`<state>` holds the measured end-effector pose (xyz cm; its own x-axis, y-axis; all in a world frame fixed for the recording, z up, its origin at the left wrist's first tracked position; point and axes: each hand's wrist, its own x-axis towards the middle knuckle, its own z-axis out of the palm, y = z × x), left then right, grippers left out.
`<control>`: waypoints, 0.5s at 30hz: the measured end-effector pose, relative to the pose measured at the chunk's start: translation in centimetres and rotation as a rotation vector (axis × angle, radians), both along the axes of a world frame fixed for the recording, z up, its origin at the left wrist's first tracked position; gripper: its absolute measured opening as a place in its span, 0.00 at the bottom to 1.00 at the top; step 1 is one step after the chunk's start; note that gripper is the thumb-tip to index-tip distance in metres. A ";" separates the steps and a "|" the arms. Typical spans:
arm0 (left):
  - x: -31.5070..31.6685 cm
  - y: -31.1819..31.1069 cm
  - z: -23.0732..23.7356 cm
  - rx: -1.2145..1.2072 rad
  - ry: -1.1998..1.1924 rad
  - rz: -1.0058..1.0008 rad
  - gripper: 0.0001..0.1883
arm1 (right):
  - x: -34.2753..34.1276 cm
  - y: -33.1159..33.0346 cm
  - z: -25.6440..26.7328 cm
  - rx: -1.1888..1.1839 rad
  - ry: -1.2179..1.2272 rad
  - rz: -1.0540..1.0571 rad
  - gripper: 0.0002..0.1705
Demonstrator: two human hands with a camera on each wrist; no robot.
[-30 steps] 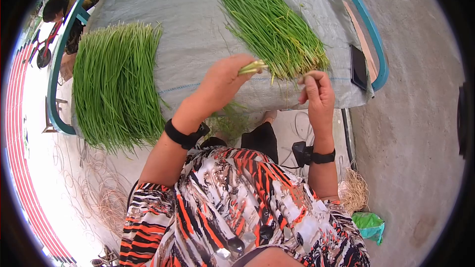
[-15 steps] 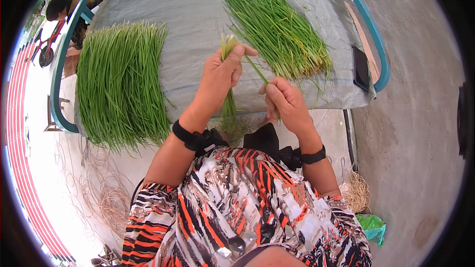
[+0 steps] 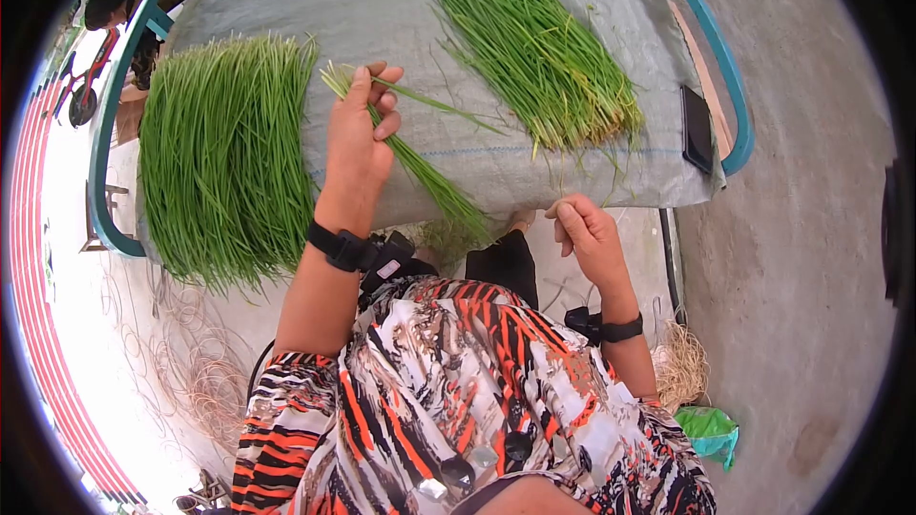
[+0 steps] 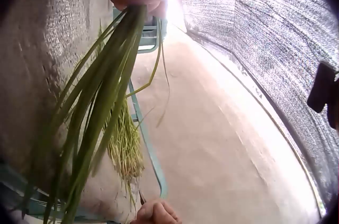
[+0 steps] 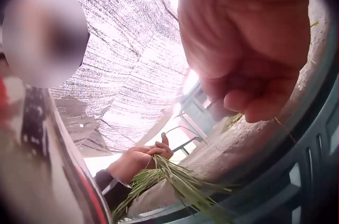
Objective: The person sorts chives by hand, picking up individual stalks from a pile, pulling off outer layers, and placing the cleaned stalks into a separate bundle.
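My left hand (image 3: pixel 363 124) grips a small bunch of garlic chives (image 3: pixel 434 181), near the larger pile on the left. Pale bases poke out past the thumb, and the green leaves hang down to the right. One stalk (image 3: pixel 439 105) sticks out apart from the rest. In the left wrist view the leaves (image 4: pixel 100 107) fan out below the fingers. My right hand (image 3: pixel 587 238) is held in front of the table's near edge, fingers curled, thumb against the forefinger, with nothing showing in it. The right wrist view shows those curled fingers (image 5: pixel 259 97) close up.
On the sheet-covered table (image 3: pixel 372 10) lie a neat, thick chive pile (image 3: pixel 229 162) at left and a looser pile (image 3: pixel 534 48) at right. A phone (image 3: pixel 697 129) lies by the teal rail (image 3: pixel 730 105). Another person (image 3: pixel 110 0) is beyond the left rail. Twine (image 3: pixel 682 367) lies on the floor.
The left hand has moved left with the bunch, its bases turning to the upper left. Half a second ago the right hand held a stalk; now it is apart from the bunch, slightly lower.
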<state>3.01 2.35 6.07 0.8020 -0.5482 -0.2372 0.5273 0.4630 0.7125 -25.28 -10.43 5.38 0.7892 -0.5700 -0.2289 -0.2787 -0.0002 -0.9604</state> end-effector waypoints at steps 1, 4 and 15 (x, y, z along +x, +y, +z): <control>-0.1 0.1 0.0 -0.003 0.005 -0.001 0.15 | -0.2 0.0 -0.1 -0.016 0.015 0.010 0.14; -0.2 -0.1 0.3 -0.007 0.010 0.000 0.15 | -0.2 0.0 -0.3 -0.189 0.009 0.090 0.13; -0.7 -0.3 0.5 0.011 -0.007 -0.045 0.14 | 5.3 1.5 3.8 -0.195 -0.171 -0.121 0.25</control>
<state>2.29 2.07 6.60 0.7781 -0.5814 -0.2377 0.5423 0.4310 0.7212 -19.97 -8.93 9.23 0.7305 -0.6824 0.0248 -0.1221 -0.1663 -0.9785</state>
